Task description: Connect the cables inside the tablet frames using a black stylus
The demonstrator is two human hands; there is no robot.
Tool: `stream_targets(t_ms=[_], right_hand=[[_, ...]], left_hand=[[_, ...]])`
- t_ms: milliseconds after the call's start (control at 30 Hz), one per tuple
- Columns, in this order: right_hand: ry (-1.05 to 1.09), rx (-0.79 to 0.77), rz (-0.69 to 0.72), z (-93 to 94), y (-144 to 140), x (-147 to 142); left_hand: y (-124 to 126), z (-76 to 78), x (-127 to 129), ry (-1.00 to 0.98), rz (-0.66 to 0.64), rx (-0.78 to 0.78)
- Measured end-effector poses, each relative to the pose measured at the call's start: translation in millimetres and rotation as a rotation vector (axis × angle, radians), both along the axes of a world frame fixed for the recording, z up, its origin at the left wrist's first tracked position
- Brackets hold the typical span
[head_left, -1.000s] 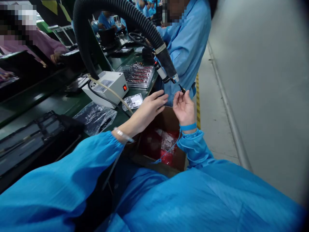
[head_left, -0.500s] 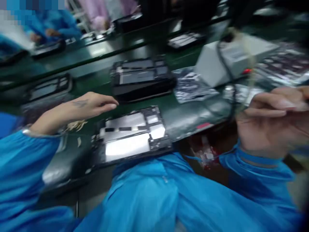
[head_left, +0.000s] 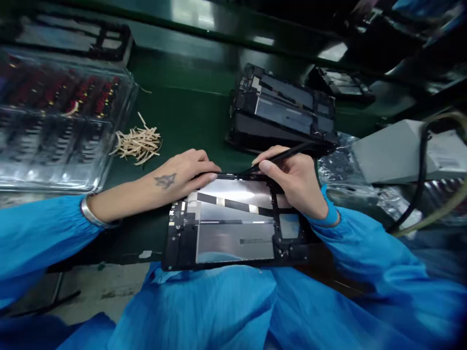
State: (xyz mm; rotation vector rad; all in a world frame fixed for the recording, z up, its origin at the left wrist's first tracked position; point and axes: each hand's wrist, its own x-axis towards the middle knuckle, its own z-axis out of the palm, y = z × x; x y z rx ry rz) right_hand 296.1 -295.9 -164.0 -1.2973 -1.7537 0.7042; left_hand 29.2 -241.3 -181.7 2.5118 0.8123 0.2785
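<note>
Hands at the top edge of an opened tablet

Tablet frame [head_left: 233,228], opened and back up, lies at the near edge of the green worktop [head_left: 182,107]. The right hand [head_left: 295,180] has its grip closed around a thin black tool [head_left: 280,156], tip touching the frame's 12 o'clock edge. The left hand [head_left: 182,172] rests fingertips on that same edge, holding nothing. Paper strips [head_left: 138,142] lie at 10 o'clock, a stacked frame [head_left: 284,114] at 1 o'clock, a clear parts tray [head_left: 54,116] at 9 o'clock.

Shiny metal plates fill the black plastic tablet frame [head_left: 233,228]. Left of it sits a glossy clear plastic tray [head_left: 54,116]; behind, a matt green bench mat [head_left: 182,97]; around it, smooth blue cloth sleeves [head_left: 36,233].
</note>
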Motion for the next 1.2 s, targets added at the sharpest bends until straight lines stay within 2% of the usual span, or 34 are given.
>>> stream_targets(t_ms=[133,400,1200], right_hand=[[-0.051,-0.035,-0.003,4.4,-3.0,3.2],[-0.149,-0.003,0.016,8.9,-2.2,0.7],[-0.119,0.006,0.055,7.0,-2.6,0.9]], left_hand=[[2.6,-1.4,1.5,-0.013,-0.001,-0.006],[1.5,-3.3,2.5,-0.044,0.0,0.011],[0.6,-1.6,1.0,-0.028,-0.012,0.007]])
